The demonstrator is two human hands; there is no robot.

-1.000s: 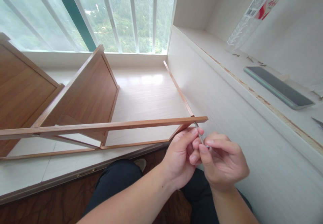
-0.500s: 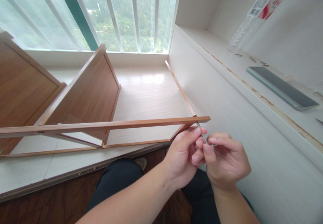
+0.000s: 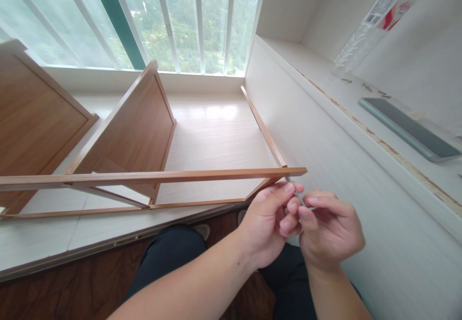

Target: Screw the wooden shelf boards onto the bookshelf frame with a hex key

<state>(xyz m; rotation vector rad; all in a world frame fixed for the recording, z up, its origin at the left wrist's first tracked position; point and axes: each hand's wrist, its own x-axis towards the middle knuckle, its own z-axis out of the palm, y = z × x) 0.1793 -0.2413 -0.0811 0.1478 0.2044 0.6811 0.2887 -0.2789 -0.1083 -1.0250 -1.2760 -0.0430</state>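
A brown wooden shelf frame (image 3: 151,178) lies on its side on a pale window ledge. A thin metal screw (image 3: 296,192) sticks out of the frame's near right corner, just under the long front board. My left hand (image 3: 269,224) pinches the screw's shaft with thumb and forefinger. My right hand (image 3: 330,231) grips the screw's outer end between its fingertips. Both hands sit close together below the corner.
Upright brown divider panels (image 3: 133,127) stand inside the frame at the left. A white side wall (image 3: 325,166) runs along the right. On the shelf above it lie a phone (image 3: 411,130), a clear plastic bag (image 3: 375,19) and loose screws (image 3: 368,87). A barred window (image 3: 173,21) is behind.
The view has drifted slightly, so the frame and hands sit a little further right. Both hands stay on the screw at the corner.
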